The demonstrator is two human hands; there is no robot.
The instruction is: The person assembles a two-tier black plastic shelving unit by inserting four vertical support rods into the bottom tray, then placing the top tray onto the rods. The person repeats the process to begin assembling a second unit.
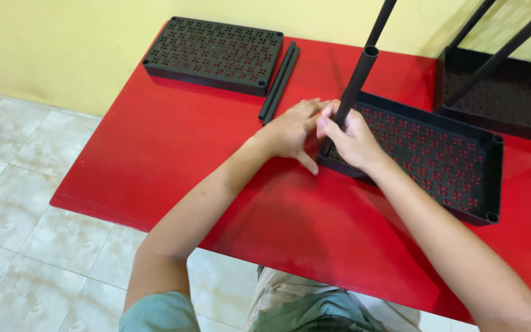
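My right hand gripped a black tube in the tray corner, left hand flat steadying; other corners empty, two tubes unused.

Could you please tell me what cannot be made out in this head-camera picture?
- Foot of the black tube and its tray corner: covered by the right hand and left hand.
- Far shelf unit: cut off by the top and right edges.
- Tray underside: faces the red table.
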